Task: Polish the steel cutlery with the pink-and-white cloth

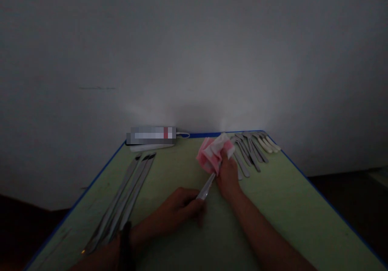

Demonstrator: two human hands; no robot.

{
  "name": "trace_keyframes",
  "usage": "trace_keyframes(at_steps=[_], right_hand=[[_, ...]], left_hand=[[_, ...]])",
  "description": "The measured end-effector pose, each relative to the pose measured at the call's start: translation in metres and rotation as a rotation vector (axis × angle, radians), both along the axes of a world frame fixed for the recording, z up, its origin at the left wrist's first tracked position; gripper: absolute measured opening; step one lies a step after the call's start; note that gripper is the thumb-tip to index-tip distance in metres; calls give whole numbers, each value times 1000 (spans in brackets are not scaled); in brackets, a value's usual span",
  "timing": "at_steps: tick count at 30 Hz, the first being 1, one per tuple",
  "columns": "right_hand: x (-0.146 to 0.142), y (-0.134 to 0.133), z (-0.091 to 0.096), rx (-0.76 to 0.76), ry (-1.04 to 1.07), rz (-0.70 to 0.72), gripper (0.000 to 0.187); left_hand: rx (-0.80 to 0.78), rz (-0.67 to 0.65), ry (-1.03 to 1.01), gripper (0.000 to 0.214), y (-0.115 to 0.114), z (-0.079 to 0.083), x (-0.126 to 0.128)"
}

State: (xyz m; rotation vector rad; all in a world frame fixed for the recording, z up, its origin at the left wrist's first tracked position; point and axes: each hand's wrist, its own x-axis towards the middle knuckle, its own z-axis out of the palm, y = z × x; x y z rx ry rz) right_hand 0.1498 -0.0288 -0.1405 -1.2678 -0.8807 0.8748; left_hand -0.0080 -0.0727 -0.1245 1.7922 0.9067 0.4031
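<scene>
Near the middle of the table, my left hand [186,206] grips one end of a shiny metal piece of cutlery [206,187]. Its other end runs into a pink and white cloth [212,152], so whether it is a knife, fork or spoon cannot be told. My right hand [228,176] is closed on the cloth, which is bunched around that far end. Left of my hands, several long metal knives [133,190] lie side by side, partly covered by my left forearm. Just beyond my right hand, several metal spoons or forks [248,152] lie in a row.
White-handled cutlery [268,143] lies at the back right corner. A blurred-out box-like object [151,135] with a white cable [184,134] stands at the back left on a white slab [151,147]. The green table [287,206] has a blue edge and meets a grey wall [194,61].
</scene>
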Motion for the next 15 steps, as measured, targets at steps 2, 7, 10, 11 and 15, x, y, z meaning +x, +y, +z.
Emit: trace_keyframes(at_steps=[2, 7, 10, 11, 15], right_hand=[[-9, -3, -3, -19, -3, 49, 47], [-33, -13, -2, 2, -70, 170, 45], [-29, -12, 1, 26, -56, 176, 43], [-24, -10, 2, 26, -38, 164, 42], [5, 5, 2, 25, 42, 21, 42]], left_hand=[[-30, 142, -67, 28, 4, -1, 2], [-72, 352, 8, 35, 10, -9, 5], [-9, 272, 75, 34, 6, -6, 6], [38, 245, 96, 33, 4, -4, 7], [174, 122, 200, 34, -3, 4, 5]])
